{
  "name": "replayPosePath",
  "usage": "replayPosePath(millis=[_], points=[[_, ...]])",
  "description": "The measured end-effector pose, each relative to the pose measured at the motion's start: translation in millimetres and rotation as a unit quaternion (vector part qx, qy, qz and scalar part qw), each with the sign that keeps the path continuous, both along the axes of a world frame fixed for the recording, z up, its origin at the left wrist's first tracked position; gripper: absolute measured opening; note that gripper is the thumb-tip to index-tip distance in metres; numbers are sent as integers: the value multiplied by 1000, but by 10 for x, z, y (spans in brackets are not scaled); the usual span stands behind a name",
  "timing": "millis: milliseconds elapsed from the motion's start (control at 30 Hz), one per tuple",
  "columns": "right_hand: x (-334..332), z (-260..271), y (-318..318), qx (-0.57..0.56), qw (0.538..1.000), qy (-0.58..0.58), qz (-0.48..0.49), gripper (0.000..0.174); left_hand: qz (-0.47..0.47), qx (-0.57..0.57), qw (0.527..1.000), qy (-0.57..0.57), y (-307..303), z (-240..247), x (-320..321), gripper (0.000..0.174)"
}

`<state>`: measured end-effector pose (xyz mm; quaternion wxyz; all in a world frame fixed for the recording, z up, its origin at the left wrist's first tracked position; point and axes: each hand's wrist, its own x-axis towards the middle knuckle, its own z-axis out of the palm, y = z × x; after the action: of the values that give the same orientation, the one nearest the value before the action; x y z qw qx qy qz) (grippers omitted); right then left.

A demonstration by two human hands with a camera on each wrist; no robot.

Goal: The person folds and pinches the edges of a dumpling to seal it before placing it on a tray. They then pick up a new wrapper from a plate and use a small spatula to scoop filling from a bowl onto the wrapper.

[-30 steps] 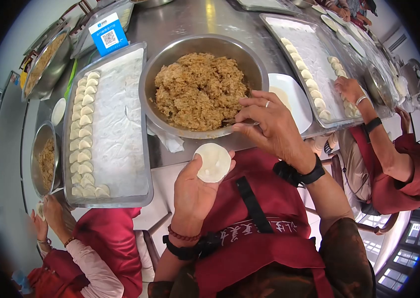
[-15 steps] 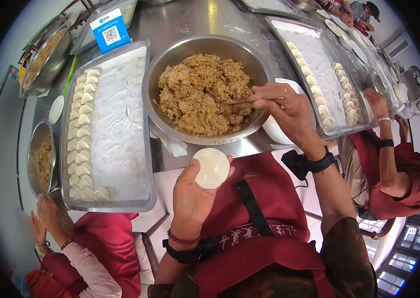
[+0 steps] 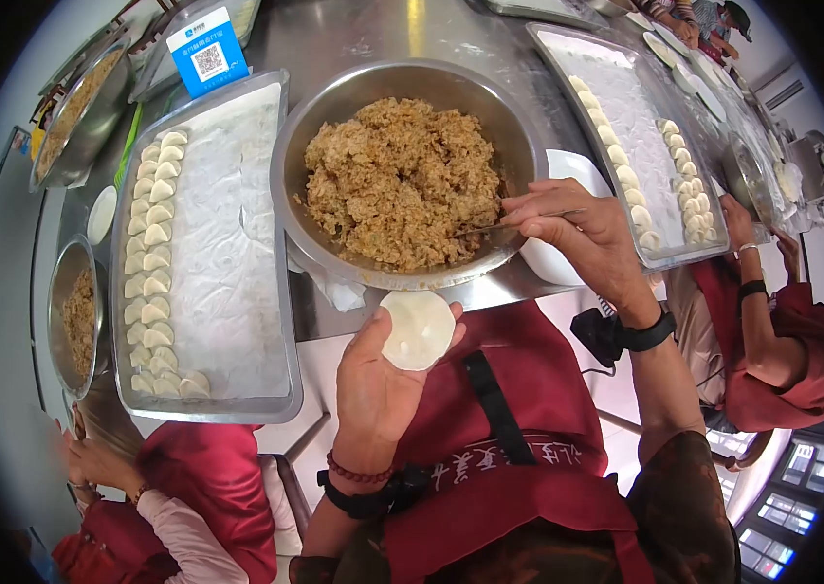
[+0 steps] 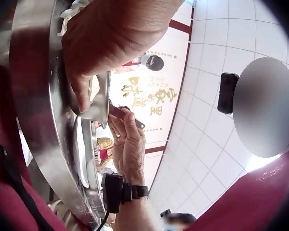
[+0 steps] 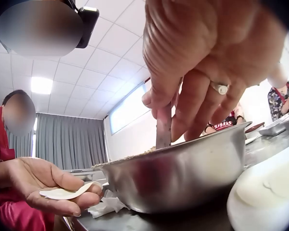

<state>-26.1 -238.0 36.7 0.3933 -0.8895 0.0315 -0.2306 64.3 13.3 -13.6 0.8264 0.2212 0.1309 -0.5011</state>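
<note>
A round white dumpling wrapper (image 3: 419, 331) lies across the palm-up fingers of my left hand (image 3: 373, 389), its thumb along the near edge. Just beyond, a steel bowl (image 3: 507, 122) holds a mound of brown minced filling (image 3: 397, 180). At the bowl's right rim, my right hand (image 3: 592, 243) pinches a thin flat utensil (image 3: 488, 230) between thumb and fingers. The utensil's far end is hidden in the filling. In the left wrist view its flat handle (image 4: 137, 122) sticks out behind the fingers, with a hole near the end.
To the left, a metal tray (image 3: 227, 224) carries rows of folded dumplings (image 3: 154, 229). Another dumpling tray (image 3: 616, 107) stands at the right, past a white dish (image 3: 550, 265). A blue QR-code card (image 3: 207, 54) stands behind the left tray. People sit on both sides.
My right hand first moved up and right with the utensil at the filling, then came back down toward the near rim. The left hand stays in place. The right neighbour's hand left the tray.
</note>
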Motion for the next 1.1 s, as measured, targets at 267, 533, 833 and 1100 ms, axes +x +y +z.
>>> replayPosePath(millis=[267,533,833,1100], points=[[22,45,59,64,995,74,-10,14,-2,-18,999,-31,-85,140,21,45],[46,62,65,134,986,96,12,16,-1,-51,998,-30,-116,191,28,50],[12,60,245,290,954,64,-42,18,12,-57,998,-34,-66,257,50,51],[92,48,310,381,919,44,-89,22,15,-52,998,-36,-28,241,81,53]])
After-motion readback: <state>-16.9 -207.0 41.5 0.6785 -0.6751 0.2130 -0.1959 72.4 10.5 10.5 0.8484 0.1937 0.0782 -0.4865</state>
